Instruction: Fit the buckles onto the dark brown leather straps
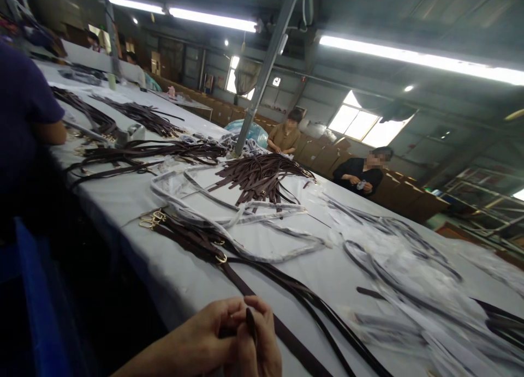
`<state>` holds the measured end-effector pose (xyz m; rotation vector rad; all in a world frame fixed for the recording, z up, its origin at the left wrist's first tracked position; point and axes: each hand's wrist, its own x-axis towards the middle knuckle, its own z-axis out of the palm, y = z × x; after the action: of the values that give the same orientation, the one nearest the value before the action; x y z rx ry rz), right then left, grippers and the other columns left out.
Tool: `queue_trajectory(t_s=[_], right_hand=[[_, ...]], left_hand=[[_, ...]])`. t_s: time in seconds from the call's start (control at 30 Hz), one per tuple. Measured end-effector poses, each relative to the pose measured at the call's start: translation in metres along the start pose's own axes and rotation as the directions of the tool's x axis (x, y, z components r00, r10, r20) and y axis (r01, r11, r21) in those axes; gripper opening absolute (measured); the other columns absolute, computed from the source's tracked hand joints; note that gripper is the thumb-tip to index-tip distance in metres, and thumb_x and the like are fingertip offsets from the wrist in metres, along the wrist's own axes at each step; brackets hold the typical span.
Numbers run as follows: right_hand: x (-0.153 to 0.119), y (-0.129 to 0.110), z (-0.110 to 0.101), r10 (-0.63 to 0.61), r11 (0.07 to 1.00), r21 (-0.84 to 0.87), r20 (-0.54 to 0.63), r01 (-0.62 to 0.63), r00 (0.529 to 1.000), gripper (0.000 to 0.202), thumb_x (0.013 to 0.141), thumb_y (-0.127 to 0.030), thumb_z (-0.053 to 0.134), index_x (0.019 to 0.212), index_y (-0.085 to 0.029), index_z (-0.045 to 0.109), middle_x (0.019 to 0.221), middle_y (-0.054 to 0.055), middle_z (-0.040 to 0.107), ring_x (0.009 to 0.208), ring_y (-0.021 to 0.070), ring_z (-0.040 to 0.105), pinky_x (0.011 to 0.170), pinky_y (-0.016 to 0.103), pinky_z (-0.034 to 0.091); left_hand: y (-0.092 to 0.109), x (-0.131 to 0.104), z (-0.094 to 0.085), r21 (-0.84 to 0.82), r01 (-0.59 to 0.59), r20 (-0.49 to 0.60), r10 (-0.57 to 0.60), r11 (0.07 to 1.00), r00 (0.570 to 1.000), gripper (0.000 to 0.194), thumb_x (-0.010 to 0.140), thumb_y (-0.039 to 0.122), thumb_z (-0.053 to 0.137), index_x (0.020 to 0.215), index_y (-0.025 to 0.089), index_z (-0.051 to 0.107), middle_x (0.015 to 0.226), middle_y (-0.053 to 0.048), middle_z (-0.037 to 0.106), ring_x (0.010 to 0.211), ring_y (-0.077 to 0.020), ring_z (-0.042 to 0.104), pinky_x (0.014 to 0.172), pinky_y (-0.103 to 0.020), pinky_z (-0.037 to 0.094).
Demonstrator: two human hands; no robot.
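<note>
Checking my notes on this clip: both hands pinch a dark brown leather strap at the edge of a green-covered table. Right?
Not quite: the table cover is white, not green, as the head view shows. Both hands do pinch the dark brown leather strap at its edge.

Bare white table cloth [327, 273] lies open just ahead of the two hands, between the long dark brown leather straps [286, 289] and the clear plastic sleeves [245, 246]. To the right, blurred plastic-wrapped straps [409, 289] cover the surface. Farther ahead, a heap of short dark brown strap pieces [262, 175] and a slanted grey metal post [266, 66] block passage. A person's blue sleeve [24, 104] bounds the left edge.
</note>
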<state>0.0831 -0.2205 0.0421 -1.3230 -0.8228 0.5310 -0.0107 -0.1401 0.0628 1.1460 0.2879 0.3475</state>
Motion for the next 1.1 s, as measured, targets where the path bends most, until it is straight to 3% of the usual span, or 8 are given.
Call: queue_trajectory(t_s=[0.2,0.37,0.5,0.63,0.73,0.87,0.97,1.1], right_hand=[[0.015,-0.006,-0.018,0.146,0.989,0.061,-0.158,-0.138,0.977,0.040,0.078,-0.061,0.072,0.080,-0.021,0.074,0.103,0.004,0.068,0.095,0.0206,0.061,0.080,0.027,0.049],[0.035,-0.011,-0.047,0.460,0.839,0.446,-0.278,-0.311,0.843,0.053,0.053,-0.061,0.090,0.084,-0.021,0.076,0.077,-0.001,0.067,0.080,0.0151,0.059,0.071,0.022,0.051],[0.042,-0.011,-0.065,0.522,0.755,0.595,-0.290,-0.276,0.802,0.057,0.044,-0.051,0.097,0.088,-0.021,0.076,0.073,-0.004,0.064,0.069,0.0093,0.054,0.060,0.015,0.049],[0.040,0.004,-0.076,0.482,0.770,0.587,-0.278,-0.250,0.831,0.051,0.058,-0.052,0.092,0.094,-0.019,0.075,0.066,-0.006,0.054,0.058,0.0071,0.045,0.051,0.016,0.043],[0.035,0.018,-0.076,0.442,0.795,0.558,-0.265,-0.237,0.857,0.046,0.069,-0.053,0.084,0.096,-0.017,0.074,0.061,-0.007,0.047,0.052,0.0070,0.039,0.044,0.017,0.034],[0.025,0.029,-0.066,0.463,0.815,0.464,-0.164,-0.345,0.871,0.053,0.069,-0.059,0.082,0.097,-0.016,0.071,0.051,-0.011,0.034,0.043,0.0042,0.022,0.038,0.016,0.016],[0.014,0.036,-0.056,0.518,0.798,0.390,-0.054,-0.459,0.854,0.053,0.067,-0.062,0.082,0.089,-0.016,0.070,0.047,-0.014,0.024,0.042,0.0031,0.014,0.039,0.016,0.013],[0.005,0.048,-0.049,0.612,0.743,0.402,-0.081,-0.536,0.787,0.055,0.064,-0.067,0.081,0.085,-0.018,0.068,0.050,-0.011,0.032,0.044,0.0052,0.029,0.041,0.016,0.020]], left_hand=[[-0.015,0.002,-0.010,0.062,0.130,0.075,-0.134,0.990,0.988,0.044,0.086,0.056,0.067,0.106,0.018,0.059,0.056,0.006,0.052,0.041,-0.0064,0.036,0.039,-0.017,0.025],[-0.033,0.005,-0.019,0.065,0.340,0.176,-0.346,0.938,0.921,0.048,0.079,0.063,0.069,0.086,0.015,0.068,0.054,0.003,0.052,0.039,-0.0061,0.038,0.036,-0.016,0.026],[-0.050,0.009,-0.025,0.027,0.369,0.170,-0.368,0.929,0.914,0.048,0.076,0.060,0.073,0.088,0.014,0.068,0.053,0.002,0.054,0.036,-0.0062,0.035,0.033,-0.018,0.020],[-0.053,0.013,-0.026,0.005,0.354,0.040,-0.354,0.935,0.934,0.051,0.075,0.064,0.072,0.079,0.014,0.063,0.047,0.005,0.049,0.035,-0.0050,0.028,0.033,-0.018,0.014],[-0.050,0.016,-0.024,0.098,0.352,0.036,-0.357,0.931,0.934,0.055,0.074,0.069,0.069,0.079,0.015,0.061,0.046,0.005,0.049,0.033,-0.0050,0.027,0.032,-0.019,0.016],[-0.050,0.019,-0.021,0.189,0.347,0.008,-0.355,0.919,0.935,0.057,0.074,0.072,0.067,0.081,0.015,0.059,0.047,0.005,0.050,0.035,-0.0061,0.031,0.034,-0.018,0.020],[-0.050,0.020,-0.019,0.222,0.326,0.013,-0.337,0.919,0.941,0.059,0.074,0.074,0.065,0.081,0.016,0.057,0.048,0.005,0.050,0.037,-0.0068,0.033,0.035,-0.018,0.022],[-0.049,0.019,-0.018,0.159,0.314,0.048,-0.325,0.936,0.945,0.052,0.079,0.068,0.064,0.080,0.016,0.056,0.051,0.005,0.052,0.038,-0.0062,0.034,0.035,-0.018,0.022]])
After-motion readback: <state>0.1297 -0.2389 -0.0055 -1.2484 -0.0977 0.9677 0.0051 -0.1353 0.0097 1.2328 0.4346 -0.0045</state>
